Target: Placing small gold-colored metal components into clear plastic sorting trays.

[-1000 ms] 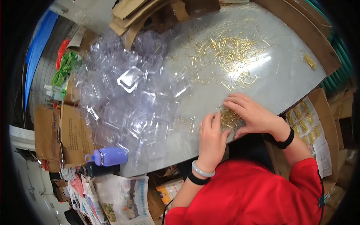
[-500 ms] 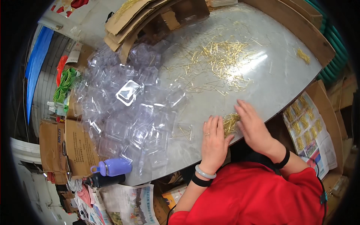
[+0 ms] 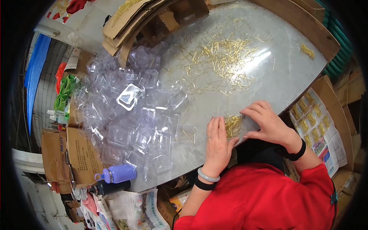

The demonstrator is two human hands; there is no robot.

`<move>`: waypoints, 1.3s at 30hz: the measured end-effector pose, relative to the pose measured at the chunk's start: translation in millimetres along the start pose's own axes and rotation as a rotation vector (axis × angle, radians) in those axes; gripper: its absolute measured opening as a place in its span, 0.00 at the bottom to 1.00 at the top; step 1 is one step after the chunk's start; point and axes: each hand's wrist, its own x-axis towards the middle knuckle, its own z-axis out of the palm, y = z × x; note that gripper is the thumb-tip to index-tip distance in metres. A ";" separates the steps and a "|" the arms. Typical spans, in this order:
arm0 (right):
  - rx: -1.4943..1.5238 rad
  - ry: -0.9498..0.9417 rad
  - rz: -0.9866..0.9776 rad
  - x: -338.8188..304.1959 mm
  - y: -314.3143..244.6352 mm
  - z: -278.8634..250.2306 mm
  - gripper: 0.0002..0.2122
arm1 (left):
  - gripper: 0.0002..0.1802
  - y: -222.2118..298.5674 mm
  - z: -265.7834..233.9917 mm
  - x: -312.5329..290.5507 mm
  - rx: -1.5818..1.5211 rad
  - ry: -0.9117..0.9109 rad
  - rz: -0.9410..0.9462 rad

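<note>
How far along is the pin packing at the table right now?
Done: nothing clearly; whether any clear plastic clamshell boxes are filled cannot be told. In hand: left hand and right hand press around a small bunch of gold pins. Left: a wide scatter of loose gold pins on the grey table.

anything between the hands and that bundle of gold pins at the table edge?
Nothing visible. The left hand lies flat against the gold pin bundle on one side; the right hand cups it from the other. The clear plastic trays lie apart, further left.
</note>
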 end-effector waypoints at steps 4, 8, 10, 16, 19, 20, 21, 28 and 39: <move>0.029 -0.020 -0.026 -0.4 0.4 3.8 0.18 | 0.44 1.7 -3.7 5.0 -0.015 -0.029 0.011; 0.103 -0.001 -0.070 2.3 13.7 5.8 0.14 | 0.44 1.9 -3.8 5.0 0.026 -0.062 0.012; 0.045 -0.043 -0.142 7.5 17.5 -5.3 0.15 | 0.44 0.6 -3.5 4.2 0.022 -0.057 0.011; 0.011 -0.199 -0.327 33.4 27.0 -25.6 0.16 | 0.43 0.5 -4.1 4.5 -0.001 -0.043 -0.005; 0.113 -0.208 -0.328 41.2 29.7 -10.4 0.14 | 0.42 2.8 -4.0 6.6 -0.036 -0.034 -0.019; 0.145 -0.188 -0.296 40.1 27.6 -0.3 0.13 | 0.42 1.5 -3.7 6.0 -0.049 -0.025 -0.024; 0.177 -0.169 -0.264 38.0 23.7 6.1 0.13 | 0.42 0.6 -3.4 5.5 -0.063 -0.016 -0.028; 0.078 0.058 0.018 8.5 -5.9 23.2 0.26 | 0.40 -0.5 -3.6 4.1 -0.025 -0.020 -0.005; -0.027 -0.008 -0.038 -6.3 4.3 -2.4 0.12 | 0.40 -2.2 -1.1 2.7 -0.048 0.011 0.005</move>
